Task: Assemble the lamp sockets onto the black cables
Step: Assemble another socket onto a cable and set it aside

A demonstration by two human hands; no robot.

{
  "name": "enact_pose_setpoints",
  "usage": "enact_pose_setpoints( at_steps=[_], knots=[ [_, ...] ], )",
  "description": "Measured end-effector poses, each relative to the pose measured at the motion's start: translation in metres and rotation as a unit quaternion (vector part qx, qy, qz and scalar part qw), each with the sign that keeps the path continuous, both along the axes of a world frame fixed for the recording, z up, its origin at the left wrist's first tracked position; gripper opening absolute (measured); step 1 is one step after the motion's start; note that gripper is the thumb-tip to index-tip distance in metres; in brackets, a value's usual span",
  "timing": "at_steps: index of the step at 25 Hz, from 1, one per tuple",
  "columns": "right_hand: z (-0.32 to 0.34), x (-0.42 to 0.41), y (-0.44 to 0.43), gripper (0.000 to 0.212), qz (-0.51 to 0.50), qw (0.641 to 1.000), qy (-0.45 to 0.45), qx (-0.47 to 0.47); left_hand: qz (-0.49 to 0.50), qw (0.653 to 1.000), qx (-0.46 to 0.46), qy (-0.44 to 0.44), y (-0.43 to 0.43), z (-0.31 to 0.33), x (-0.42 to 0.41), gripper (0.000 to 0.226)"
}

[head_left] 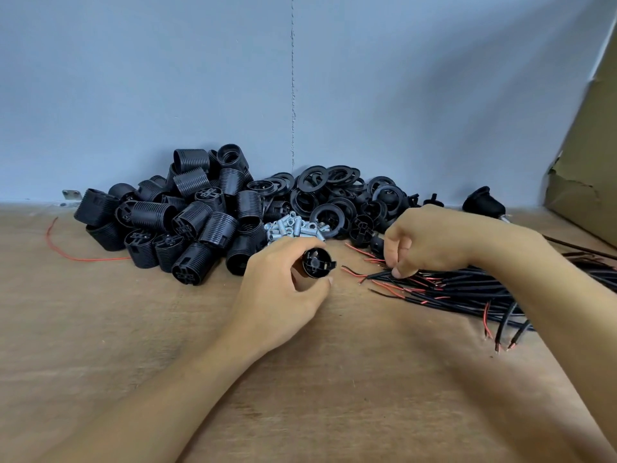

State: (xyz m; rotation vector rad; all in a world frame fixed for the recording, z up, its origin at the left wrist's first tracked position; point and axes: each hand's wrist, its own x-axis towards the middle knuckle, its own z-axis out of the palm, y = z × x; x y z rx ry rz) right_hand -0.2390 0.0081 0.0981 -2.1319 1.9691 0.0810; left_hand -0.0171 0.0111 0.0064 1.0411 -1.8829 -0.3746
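Left hand (pixel 283 289) reaches in from the lower left, forearm angled up across the table (pixel 133 345), fingers and thumb curled round a black socket (pixel 317 264). It is held just above the wood, its open end turned toward the camera. Right hand (pixel 434 238) comes in from the right edge with the wrist bent down and the knuckles up. Its fingertips pinch one cable (pixel 379 275) near the stripped end, where red and black leads fan out toward the held part. A small gap lies between the two hands.

More cables (pixel 474 290) lie in a loose bundle under and behind the right wrist, running off to the right, with some bare ends pointing toward the near edge.

A heap of ribbed sockets (pixel 200 218) sits behind the left hand, against the blue wall (pixel 167 78). To its right is a pile of flat black rings (pixel 320 188). A small cluster of metal sleeves (pixel 293 228) lies between the two, just past the left knuckles. Other small black parts sit behind the right hand, partly hidden by it. A loose red wire (pixel 63 253) curls on the wood at far left. Torn cardboard (pixel 591 145) leans at the right edge.
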Motion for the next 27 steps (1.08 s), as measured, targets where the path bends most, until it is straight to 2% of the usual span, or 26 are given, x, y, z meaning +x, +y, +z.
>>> enact_pose_setpoints(
  at_steps=[6, 8, 12, 14, 18, 22, 25, 27],
  knots=[
    [0.001, -0.005, -0.004, 0.012, -0.005, 0.993, -0.079, -0.083, -0.006, 1.0, 0.014, 0.004, 0.0, 0.001, 0.0, 0.031],
    [0.004, -0.009, -0.003, 0.01, -0.011, 0.993, -0.091, -0.068, -0.012, 1.0, 0.015, 0.005, 0.001, 0.001, -0.001, 0.029],
    [0.013, -0.015, 0.001, 0.021, -0.027, 0.999, 0.005, 0.023, -0.018, 1.0, 0.02, -0.001, 0.003, 0.003, -0.001, 0.028],
    [0.01, -0.014, 0.001, 0.018, -0.031, 0.998, 0.043, 0.017, -0.022, 0.999, 0.025, -0.003, 0.004, 0.004, -0.001, 0.027],
    [0.007, -0.012, 0.0, 0.017, -0.026, 0.999, 0.03, -0.018, -0.017, 0.999, 0.034, -0.024, 0.006, 0.005, -0.002, 0.031],
    [0.007, -0.012, -0.004, 0.017, -0.015, 0.992, -0.066, -0.108, -0.016, 0.999, 0.041, -0.026, 0.006, 0.006, -0.002, 0.037],
    [0.008, -0.002, -0.004, 0.009, 0.027, 0.957, -0.187, -0.221, -0.023, 0.997, 0.076, -0.005, 0.007, 0.007, -0.002, 0.034],
    [0.004, 0.009, -0.001, 0.007, 0.053, 0.937, -0.243, -0.246, -0.025, 0.993, 0.118, 0.013, 0.005, 0.008, -0.001, 0.038]
  ],
)
